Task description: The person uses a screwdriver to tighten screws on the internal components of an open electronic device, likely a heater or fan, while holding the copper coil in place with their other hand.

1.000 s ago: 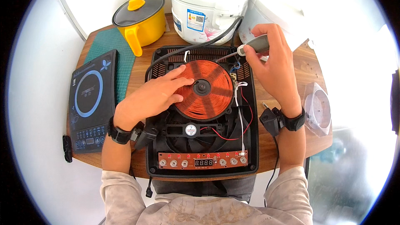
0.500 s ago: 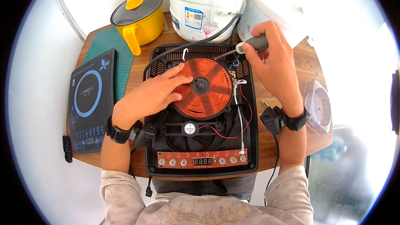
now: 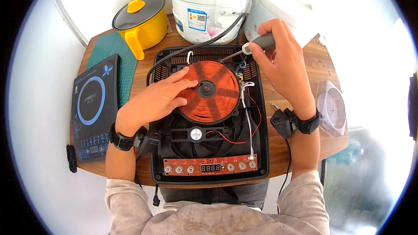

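Observation:
My left hand (image 3: 156,100) rests with fingers spread on the left part of the copper coil (image 3: 217,98) inside an open black induction cooker housing (image 3: 155,165). My right hand (image 3: 283,65) grips the grey screwdriver (image 3: 263,41), whose thin shaft reaches down to the coil's upper rim. Below the coil, a black fan (image 3: 187,146) shows with a round white label and red wires. White wires (image 3: 248,113) run down to the brown control board (image 3: 222,167) along the housing's front. A black cable (image 3: 174,54) arches over the housing's back.
The wooden table (image 3: 289,172) holds a black induction cooker top (image 3: 87,130) and green mat (image 3: 124,65) at left, a yellow lidded pot (image 3: 148,28) and two white rice cookers (image 3: 209,0) (image 3: 278,6) behind, and a clear plastic piece (image 3: 331,106) at right. Black devices (image 3: 283,122) are strapped to both wrists.
My right hand and the screwdriver have shifted slightly left and up in the picture, along with small shifts of the whole scene. My left hand stays on the coil.

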A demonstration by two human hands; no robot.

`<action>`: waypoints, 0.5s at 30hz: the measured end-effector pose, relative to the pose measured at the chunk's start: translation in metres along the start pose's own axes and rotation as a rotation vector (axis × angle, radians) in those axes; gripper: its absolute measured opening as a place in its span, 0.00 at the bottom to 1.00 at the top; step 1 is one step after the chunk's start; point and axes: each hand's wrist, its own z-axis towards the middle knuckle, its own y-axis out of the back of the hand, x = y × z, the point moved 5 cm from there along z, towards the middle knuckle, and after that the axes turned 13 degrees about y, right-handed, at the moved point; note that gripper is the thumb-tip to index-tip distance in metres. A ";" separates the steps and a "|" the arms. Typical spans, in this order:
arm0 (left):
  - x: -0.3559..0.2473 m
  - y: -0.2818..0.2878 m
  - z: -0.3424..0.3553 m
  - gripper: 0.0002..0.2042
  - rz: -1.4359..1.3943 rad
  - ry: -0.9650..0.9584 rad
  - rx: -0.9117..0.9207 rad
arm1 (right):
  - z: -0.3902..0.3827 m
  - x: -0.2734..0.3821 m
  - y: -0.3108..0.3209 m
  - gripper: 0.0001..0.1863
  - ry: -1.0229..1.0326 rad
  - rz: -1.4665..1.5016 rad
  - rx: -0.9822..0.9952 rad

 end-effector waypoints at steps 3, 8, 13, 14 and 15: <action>0.001 -0.001 0.000 0.25 -0.003 0.004 0.003 | -0.001 0.001 0.000 0.16 0.007 -0.032 0.030; 0.000 0.000 0.000 0.25 -0.013 0.019 0.016 | -0.002 0.005 0.000 0.17 0.014 -0.077 0.047; 0.002 -0.002 0.000 0.25 -0.005 0.015 0.009 | -0.004 0.007 0.000 0.18 0.023 -0.127 0.056; 0.002 -0.002 0.000 0.25 -0.004 0.014 0.009 | -0.004 0.007 0.000 0.17 0.028 -0.139 0.059; 0.001 -0.002 0.000 0.25 -0.006 0.017 0.011 | -0.005 0.008 0.000 0.17 0.033 -0.151 0.062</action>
